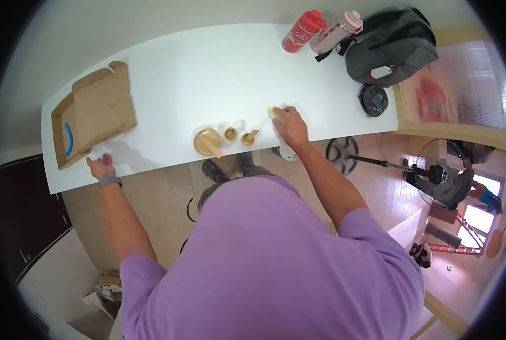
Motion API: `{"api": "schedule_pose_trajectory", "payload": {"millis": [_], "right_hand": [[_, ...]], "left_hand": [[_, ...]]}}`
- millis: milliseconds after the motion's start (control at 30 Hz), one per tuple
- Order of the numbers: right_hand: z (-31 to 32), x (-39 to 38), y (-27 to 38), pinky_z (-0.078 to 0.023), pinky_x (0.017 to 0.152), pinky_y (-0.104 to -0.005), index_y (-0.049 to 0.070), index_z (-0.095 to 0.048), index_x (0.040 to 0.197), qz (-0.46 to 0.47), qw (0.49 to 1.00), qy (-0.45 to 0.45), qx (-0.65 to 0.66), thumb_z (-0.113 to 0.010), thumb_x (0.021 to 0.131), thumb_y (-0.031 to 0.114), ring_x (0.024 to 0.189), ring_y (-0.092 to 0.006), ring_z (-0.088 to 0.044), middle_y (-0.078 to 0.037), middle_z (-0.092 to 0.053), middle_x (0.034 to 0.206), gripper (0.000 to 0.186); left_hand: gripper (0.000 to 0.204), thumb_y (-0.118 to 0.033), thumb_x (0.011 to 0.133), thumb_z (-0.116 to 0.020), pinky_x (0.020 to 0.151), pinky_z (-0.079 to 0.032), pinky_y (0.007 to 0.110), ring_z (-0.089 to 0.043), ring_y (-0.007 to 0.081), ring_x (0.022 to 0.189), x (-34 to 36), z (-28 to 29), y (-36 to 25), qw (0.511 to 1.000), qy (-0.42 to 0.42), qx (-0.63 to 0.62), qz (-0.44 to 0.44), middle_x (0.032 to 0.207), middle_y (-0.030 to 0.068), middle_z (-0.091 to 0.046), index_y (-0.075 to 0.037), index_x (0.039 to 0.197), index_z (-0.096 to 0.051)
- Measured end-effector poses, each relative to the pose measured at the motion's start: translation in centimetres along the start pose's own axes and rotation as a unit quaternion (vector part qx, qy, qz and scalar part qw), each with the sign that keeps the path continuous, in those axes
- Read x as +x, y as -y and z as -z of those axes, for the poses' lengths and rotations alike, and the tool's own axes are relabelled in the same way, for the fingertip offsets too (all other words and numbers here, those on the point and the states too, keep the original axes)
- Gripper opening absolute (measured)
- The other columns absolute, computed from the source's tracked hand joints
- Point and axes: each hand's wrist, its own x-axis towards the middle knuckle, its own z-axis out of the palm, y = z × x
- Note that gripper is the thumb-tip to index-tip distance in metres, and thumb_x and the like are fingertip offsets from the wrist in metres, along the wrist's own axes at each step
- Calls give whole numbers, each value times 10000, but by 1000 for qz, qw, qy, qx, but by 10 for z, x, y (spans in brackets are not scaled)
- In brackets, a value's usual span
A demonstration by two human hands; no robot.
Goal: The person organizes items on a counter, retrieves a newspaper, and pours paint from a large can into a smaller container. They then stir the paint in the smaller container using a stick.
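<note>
Purple shirt fabric (270, 255) fills the lower middle of the view and hides the person's body, leaving only a strip of wooden floor and a pair of shoes showing beneath the table edge. Beyond it runs the white table (207, 68), its straight edges bent by the lens. Both forearms reach up onto it from below. The right hand (290, 126) lies palm down with its fingers curled over a small pale yellowish block (275, 112), which it holds against the tabletop; only the block's left end peeks out past the fingertips, so its full shape cannot be made out. The left hand (101, 168), a grey watch on its wrist, rests flat and spread at the near edge of the table, holding nothing, just below the corner of an open cardboard box (94, 113). To the left of the right hand's grip, near but apart from it, sit a round wooden dish (207, 141) with a stick across it, a small wooden cup (231, 134) and another small wooden piece (248, 137); their details are too small to tell. Well beyond the grip lie a grey backpack (390, 45) and two bottles, one red (302, 31).
</note>
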Motion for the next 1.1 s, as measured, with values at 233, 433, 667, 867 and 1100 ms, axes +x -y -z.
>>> {"api": "schedule_pose_trajectory", "payload": {"millis": [233,433,667,867,1100], "right_hand": [[17,29,-49,-544,638,-323,60,-716,1116,-163,948,-55,266,-651,933,137,691,-168,-632,-74,-688,875,209],[59,32,-62,-531,596,-252,20,-670,1235,-227,868,-65,438,-568,996,75,711,-96,-597,-41,-651,878,266],[68,66,-51,-536,698,-261,-2,-696,1187,-137,865,-37,482,-467,1009,19,796,-124,-615,-77,-657,948,291],[77,76,-13,-551,838,-307,-53,-665,1214,-37,860,12,508,-492,1009,85,892,-150,-638,-93,-664,1021,302],[109,7,7,-548,827,-321,-97,-623,1250,-57,808,49,585,-550,1013,120,874,-162,-634,-111,-657,1026,329]], "left_hand": [[674,-433,1059,-427,907,-565,426,-606,330,1074,-81,98,83,1000,2,19,-9,1456,223,-412,-26,1547,-204],[629,-411,1027,-494,821,-563,442,-643,341,989,-143,213,173,964,18,199,178,1410,216,-484,-80,1533,-320],[464,-352,992,-570,687,-562,361,-685,237,818,-264,217,207,851,192,444,206,1148,144,-651,-36,1331,-581],[451,-360,985,-594,728,-553,335,-685,202,861,-313,179,172,851,212,464,122,1106,130,-689,-8,1265,-621],[374,-314,1027,-556,876,-532,310,-680,171,937,-367,74,80,789,469,383,105,1048,102,-732,11,1132,-709]]}}
